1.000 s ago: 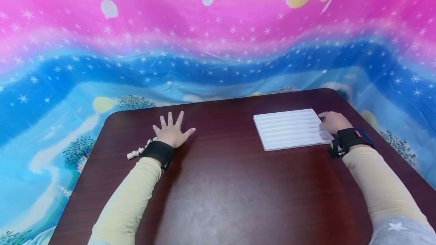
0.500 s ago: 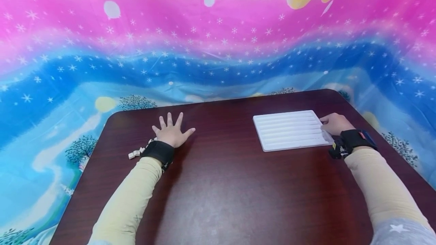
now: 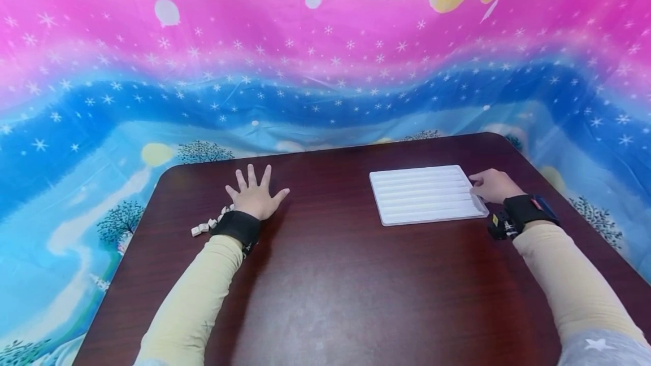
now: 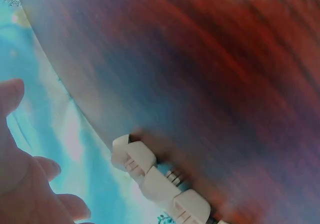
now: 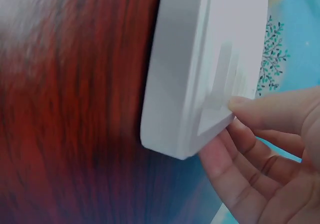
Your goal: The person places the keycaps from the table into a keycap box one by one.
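A flat white tray (image 3: 417, 195) with long parallel grooves lies toward the back right of the table. At its right edge my right hand (image 3: 495, 186) pinches the rim. In the right wrist view the thumb (image 5: 250, 106) lies over the rim, and the curled fingers (image 5: 225, 169) are against the outer side. Over the left part of the table, my left hand (image 3: 255, 201) is spread wide, palm down, holding nothing. Beside and partly behind its wrist runs a row of small off-white pieces (image 3: 203, 227), shaped like keycaps, with hollow slotted sides (image 4: 192, 206) showing in the left wrist view.
The dark red-brown wooden table (image 3: 325, 275) has rounded back corners. A pink and blue patterned cloth (image 3: 305, 89) hangs close behind it and along both sides. Black straps with small cameras sit on both wrists, the right strap (image 3: 529, 210) close to the tray.
The tray has slid a little to the left with my right hand at its edge. My left hand stays spread in nearly the same place.
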`<state>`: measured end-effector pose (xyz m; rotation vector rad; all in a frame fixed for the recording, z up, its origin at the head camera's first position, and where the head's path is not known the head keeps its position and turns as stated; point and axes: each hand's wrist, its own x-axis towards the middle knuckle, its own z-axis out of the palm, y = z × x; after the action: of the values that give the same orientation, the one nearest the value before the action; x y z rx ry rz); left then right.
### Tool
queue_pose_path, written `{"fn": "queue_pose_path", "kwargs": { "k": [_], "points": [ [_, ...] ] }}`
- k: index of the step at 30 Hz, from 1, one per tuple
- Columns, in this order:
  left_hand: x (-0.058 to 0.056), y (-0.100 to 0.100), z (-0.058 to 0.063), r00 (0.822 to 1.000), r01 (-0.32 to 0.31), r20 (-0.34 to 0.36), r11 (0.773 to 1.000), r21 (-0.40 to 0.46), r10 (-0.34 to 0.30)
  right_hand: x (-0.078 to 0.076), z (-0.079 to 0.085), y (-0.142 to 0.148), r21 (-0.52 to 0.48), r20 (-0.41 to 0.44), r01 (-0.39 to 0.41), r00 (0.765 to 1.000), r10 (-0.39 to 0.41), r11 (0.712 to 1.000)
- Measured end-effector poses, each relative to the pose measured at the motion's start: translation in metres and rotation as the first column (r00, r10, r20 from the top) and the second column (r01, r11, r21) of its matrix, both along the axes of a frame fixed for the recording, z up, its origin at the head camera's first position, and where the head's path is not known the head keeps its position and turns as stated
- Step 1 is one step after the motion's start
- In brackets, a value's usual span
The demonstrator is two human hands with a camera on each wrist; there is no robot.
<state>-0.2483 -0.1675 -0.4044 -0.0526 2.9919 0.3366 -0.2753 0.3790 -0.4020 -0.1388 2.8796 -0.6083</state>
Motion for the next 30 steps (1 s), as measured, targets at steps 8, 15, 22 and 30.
{"fn": "queue_pose_path", "kwargs": {
  "k": [8, 15, 22, 30],
  "points": [
    [-0.001, 0.002, -0.009, 1.000, -0.021, -0.023, 1.000, -0.003, 0.021, -0.001, -0.003, -0.012, -0.079, 0.041, -0.012, 0.999, 0.015, 0.997],
    [-0.002, 0.007, -0.012, 0.999, -0.018, -0.031, 1.000, -0.012, 0.018, -0.001, -0.004, -0.022, -0.123, 0.067, -0.022, 0.997, 0.030, 0.992],
    [-0.002, 0.012, -0.010, 1.000, -0.005, -0.016, 1.000, -0.020, 0.005, 0.002, -0.002, -0.033, -0.168, 0.099, -0.017, 0.994, 0.034, 0.986],
    [0.002, 0.015, -0.004, 0.999, 0.007, -0.033, 1.000, 0.001, -0.007, 0.005, 0.001, -0.050, -0.146, 0.091, -0.040, 0.994, 0.054, 0.988]
  ]
}}
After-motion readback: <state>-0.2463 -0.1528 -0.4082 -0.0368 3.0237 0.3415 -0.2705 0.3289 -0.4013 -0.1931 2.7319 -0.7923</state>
